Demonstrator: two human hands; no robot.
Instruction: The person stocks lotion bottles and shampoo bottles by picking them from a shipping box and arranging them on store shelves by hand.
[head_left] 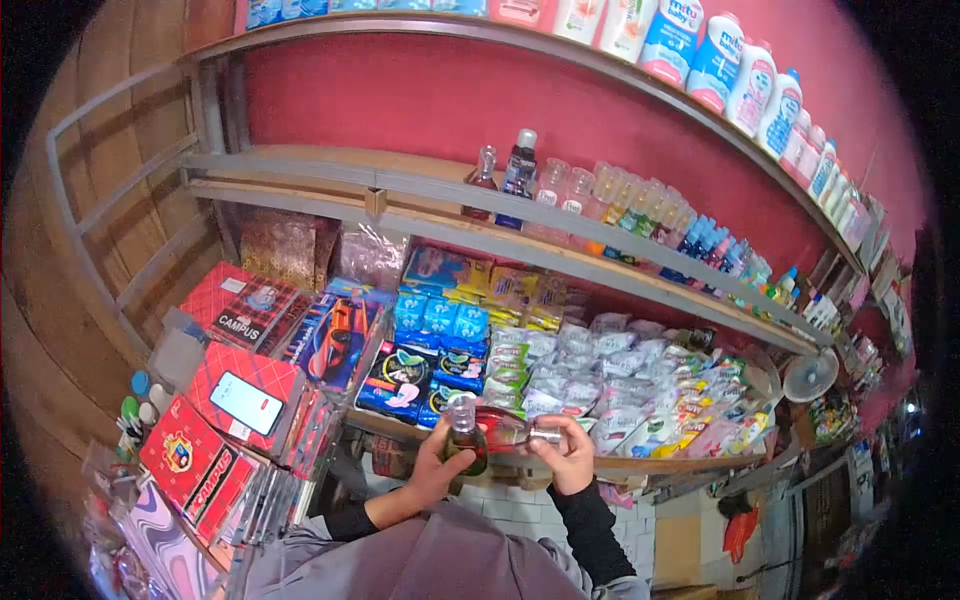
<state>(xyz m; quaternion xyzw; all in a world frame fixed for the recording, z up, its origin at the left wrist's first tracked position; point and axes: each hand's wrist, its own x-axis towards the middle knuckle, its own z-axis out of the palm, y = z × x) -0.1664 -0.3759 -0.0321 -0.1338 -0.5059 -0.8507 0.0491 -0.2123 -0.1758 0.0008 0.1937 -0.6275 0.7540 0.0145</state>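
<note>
My left hand [430, 474] is wrapped round a small dark green perfume bottle [467, 440] with a clear cap, held upright in front of my body. In my right hand [568, 462] a red perfume bottle [503, 431] lies on its side, gripped at its clear cap end. Its base points left and overlaps the green bottle in this view. Both bottles are in front of the lower shelf's edge, close to packs of sanitary pads [395, 380] and white pouches [560, 370].
A middle shelf [330, 205] carries perfume and spray bottles [640, 200]. Powder bottles [715, 60] line the top shelf. On the left, a phone [246, 403] lies on stacked notebooks [190, 470]. A round fan [810, 375] is at the right.
</note>
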